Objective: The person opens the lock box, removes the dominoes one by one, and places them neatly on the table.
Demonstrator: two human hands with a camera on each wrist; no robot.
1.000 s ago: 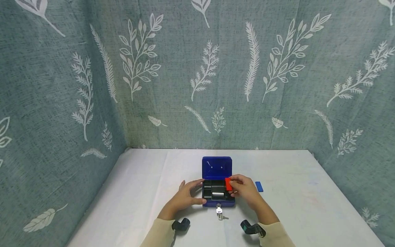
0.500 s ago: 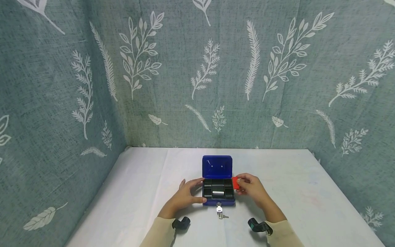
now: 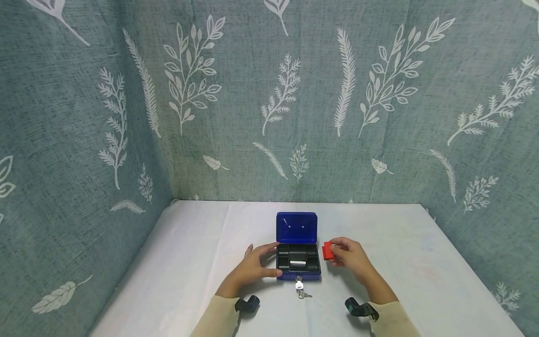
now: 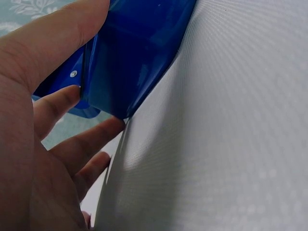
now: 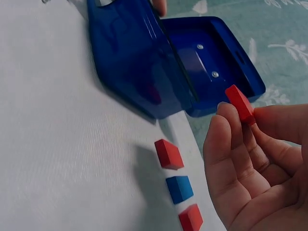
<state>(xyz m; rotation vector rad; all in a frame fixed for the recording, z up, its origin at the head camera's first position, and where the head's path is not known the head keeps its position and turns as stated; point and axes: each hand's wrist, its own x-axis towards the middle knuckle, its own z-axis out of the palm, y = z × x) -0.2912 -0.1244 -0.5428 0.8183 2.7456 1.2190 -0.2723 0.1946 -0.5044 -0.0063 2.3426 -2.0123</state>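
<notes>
The right hand [image 3: 351, 256] pinches a small red block [image 5: 239, 103] between thumb and fingertips, holding it in the air just right of the open blue cash box [image 3: 297, 252] and above three more blocks lying in a row on the table: a red one [image 5: 168, 153], a blue one [image 5: 179, 188] and another red [image 5: 191, 217]. The left hand [image 3: 252, 267] clasps the box's left side, thumb on the front corner and fingers round the back. The pinch looks light to me, taken near one end of the block, so it could twist out and drop onto the row below and knock those pieces askew. The lid [image 3: 296, 227] stands upright, and a nudge from either hand might tip it shut. Keys [image 3: 300, 286] hang from the front lock, near both wrists and easy to snag.
</notes>
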